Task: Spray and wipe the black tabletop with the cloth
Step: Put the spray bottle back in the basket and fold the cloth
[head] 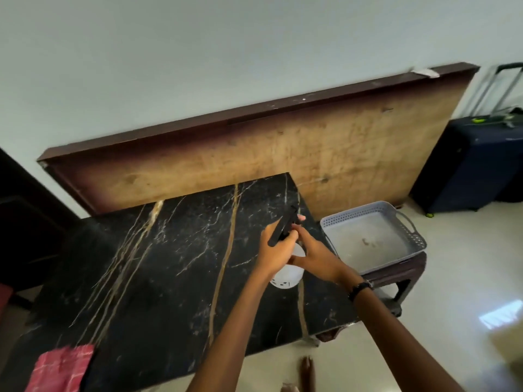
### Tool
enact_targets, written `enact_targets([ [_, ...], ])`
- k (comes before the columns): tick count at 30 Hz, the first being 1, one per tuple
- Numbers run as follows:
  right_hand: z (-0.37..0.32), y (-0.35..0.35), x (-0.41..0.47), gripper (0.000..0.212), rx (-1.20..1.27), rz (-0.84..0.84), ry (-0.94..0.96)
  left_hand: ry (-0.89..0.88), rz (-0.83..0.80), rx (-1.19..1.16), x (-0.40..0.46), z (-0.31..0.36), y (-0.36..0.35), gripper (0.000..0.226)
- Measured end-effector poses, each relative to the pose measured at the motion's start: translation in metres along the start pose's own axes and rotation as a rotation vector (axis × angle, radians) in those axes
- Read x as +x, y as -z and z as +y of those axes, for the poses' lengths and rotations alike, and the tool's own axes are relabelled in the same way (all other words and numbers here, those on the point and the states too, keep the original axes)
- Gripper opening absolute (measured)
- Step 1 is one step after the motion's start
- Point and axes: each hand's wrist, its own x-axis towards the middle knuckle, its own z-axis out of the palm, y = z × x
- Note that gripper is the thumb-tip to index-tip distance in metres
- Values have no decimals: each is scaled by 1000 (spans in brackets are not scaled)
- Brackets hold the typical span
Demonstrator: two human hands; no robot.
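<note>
The black marble tabletop point(158, 267) with gold and white veins fills the middle of the view. A white spray bottle point(287, 275) with a black trigger head is held above its right side. My left hand point(273, 250) grips the bottle's neck under the black head. My right hand point(314, 257) grips the bottle from the right, its fingers reaching up by the trigger. A red checked cloth point(60, 369) lies on the table's near left corner, away from both hands.
A grey plastic basket point(410, 239) sits on a dark stool point(396, 281) right of the table. A wooden board point(283, 145) leans on the wall behind. A dark blue suitcase point(469, 162) stands at far right. Pale tiled floor lies to the right.
</note>
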Motion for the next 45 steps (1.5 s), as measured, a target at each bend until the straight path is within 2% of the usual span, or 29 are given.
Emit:
enact_targets([
  [6, 52, 77, 20, 45, -64, -34, -46, -1, -325, 5, 72, -3, -56, 48],
  [9, 67, 111, 30, 41, -36, -36, -86, 2, -417, 8, 106, 0, -79, 45],
  [13, 88, 150, 46, 34, -48, 38, -114, 77, -496, 14, 155, -13, -113, 62],
  [14, 94, 156, 50, 37, -53, 68, -104, 91, -495, 3, 164, -13, -120, 64],
  [16, 109, 168, 59, 43, -53, 152, -72, 80, -474, -9, 181, -14, -135, 52],
  [18, 128, 177, 67, 37, -40, 254, -72, 98, -431, -48, 195, -18, -145, 46],
  [21, 157, 183, 78, 36, -5, 439, -131, 293, -311, -160, 208, -43, -156, 69],
  [24, 187, 179, 88, 57, 45, 617, -345, 524, -174, -304, 208, -83, -176, 56],
  [26, 218, 174, 97, 68, 102, 637, -427, 666, -99, -394, 207, -111, -192, 51],
  [29, 271, 172, 106, 71, 142, 551, -426, 775, -56, -479, 209, -148, -217, 54],
  [32, 322, 174, 118, 38, 96, 358, -317, 832, -35, -473, 217, -184, -243, 55],
  [34, 348, 180, 128, 32, 74, 176, -291, 852, 6, -470, 221, -201, -256, 57],
  [37, 378, 190, 146, 38, 106, -168, -344, 880, 100, -428, 226, -224, -273, 63],
  [40, 385, 200, 165, 40, 135, -411, -375, 880, 152, -375, 223, -240, -291, 71],
  [45, 386, 209, 193, 47, 80, -656, -334, 822, 128, -240, 212, -236, -315, 76],
])
